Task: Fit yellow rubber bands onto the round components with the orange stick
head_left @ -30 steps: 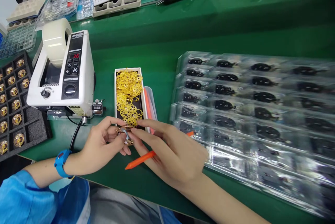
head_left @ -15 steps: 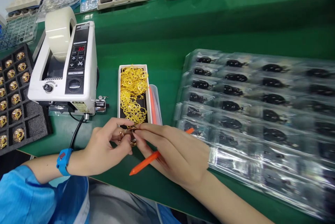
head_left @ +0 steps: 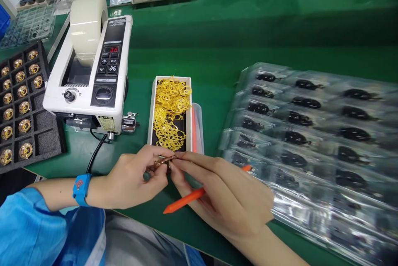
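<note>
Just in front of a box of yellow rings, my two hands meet around a small copper-coloured metal part (head_left: 164,160). My left hand (head_left: 133,176), with a blue band on its wrist, pinches the part between thumb and fingers. Fingertips of my right hand (head_left: 224,191) press together at the part's right edge. An orange pointed stick (head_left: 183,201) is tucked through the fingers of that same hand, its tip pointing down left. Fingers cover most of the part, so its full shape is hidden. The white box (head_left: 151,123) holds many thin yellow rings (head_left: 171,100).
At left stands a white tape dispenser (head_left: 116,106) with a large tape roll. Beside it a black foam tray (head_left: 49,141) holds round gold-coloured parts. Clear plastic blister trays (head_left: 280,129) with dark parts lie at right. A clear lid (head_left: 199,123) rests beside the box.
The camera view has shifted, so the bench things appear further right. The copper-coloured part has turned and shows more edge-on. Both hands stay together on it.
</note>
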`<state>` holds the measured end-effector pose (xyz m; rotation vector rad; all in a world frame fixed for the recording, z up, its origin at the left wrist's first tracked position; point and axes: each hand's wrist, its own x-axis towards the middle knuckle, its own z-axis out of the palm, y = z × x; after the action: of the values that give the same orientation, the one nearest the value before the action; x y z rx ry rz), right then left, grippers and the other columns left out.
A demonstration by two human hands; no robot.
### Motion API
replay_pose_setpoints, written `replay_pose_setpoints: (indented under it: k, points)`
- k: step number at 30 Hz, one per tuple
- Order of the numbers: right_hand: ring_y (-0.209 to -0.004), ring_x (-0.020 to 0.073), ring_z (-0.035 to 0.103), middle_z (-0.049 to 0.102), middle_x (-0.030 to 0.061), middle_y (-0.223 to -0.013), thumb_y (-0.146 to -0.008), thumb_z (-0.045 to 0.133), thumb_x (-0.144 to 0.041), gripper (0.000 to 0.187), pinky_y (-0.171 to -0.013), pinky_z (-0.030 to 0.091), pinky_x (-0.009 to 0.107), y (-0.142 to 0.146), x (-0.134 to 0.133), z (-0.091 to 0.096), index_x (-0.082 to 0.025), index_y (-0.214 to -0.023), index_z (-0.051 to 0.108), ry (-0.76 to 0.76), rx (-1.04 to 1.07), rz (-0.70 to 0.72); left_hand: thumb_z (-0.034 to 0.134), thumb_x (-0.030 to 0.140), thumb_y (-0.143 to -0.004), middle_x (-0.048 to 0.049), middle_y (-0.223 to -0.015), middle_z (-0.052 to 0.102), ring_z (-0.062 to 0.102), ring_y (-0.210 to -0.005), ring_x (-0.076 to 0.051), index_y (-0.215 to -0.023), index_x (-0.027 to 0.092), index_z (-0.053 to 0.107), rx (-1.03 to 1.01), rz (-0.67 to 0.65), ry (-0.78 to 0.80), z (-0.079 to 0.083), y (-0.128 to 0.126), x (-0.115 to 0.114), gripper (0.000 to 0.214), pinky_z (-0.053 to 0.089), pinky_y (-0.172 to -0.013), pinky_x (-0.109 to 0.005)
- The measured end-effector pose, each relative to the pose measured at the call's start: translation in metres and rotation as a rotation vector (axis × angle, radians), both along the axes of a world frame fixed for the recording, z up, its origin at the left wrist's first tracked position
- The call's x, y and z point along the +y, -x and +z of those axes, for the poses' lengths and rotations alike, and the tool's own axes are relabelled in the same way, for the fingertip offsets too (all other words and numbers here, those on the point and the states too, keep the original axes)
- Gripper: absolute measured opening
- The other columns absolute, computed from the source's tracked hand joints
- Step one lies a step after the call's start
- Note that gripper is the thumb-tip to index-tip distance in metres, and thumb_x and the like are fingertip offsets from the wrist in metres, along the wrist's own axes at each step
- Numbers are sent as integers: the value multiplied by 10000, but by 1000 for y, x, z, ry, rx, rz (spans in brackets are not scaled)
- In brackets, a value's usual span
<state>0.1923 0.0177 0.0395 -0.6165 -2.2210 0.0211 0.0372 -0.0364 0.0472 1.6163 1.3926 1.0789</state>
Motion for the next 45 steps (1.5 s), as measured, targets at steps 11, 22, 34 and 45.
replay_pose_setpoints:
  k: [11, 22, 34, 45]
  points:
    - [-558, 182, 658, 739, 114, -744, -851, 626, -85, 133, -494, 496, 288, 3, -3, -4, -163, -949, 581, -77, 14, -51, 483, 187, -875, 31, -641, 574, 514, -531, -80, -1065, 162, 512, -121, -6, 97, 0, -1, 1, 194, 418, -505, -189]
    - [-518, 127, 521, 603, 5, -735, -942, 520, -218, 85, -442, 403, 249, -18, 0, 3, -258, -1007, 560, 624, 308, -48, 695, 236, -690, 21, -643, 616, 564, -557, -78, -758, 155, 533, -704, 80, 591, 7, 9, 24, 193, 440, -556, -206]
    - [-487, 88, 491, 585, -35, -683, -1005, 331, -148, 157, -457, 371, 193, -11, -4, 4, -230, -925, 439, 667, -50, 353, 619, 119, -591, 58, -534, 569, 518, -448, -63, -668, 157, 531, -647, -105, 683, 13, 13, 25, 123, 400, -450, -175]
    - [-470, 98, 333, 398, -55, -576, -1031, 287, -308, 326, -453, 278, 231, -9, -3, 6, -226, -727, 373, 962, -30, 407, 579, 99, -595, 73, -511, 520, 459, -416, -48, -654, 167, 492, -583, -148, 654, 13, 13, 23, 125, 330, -388, -152]
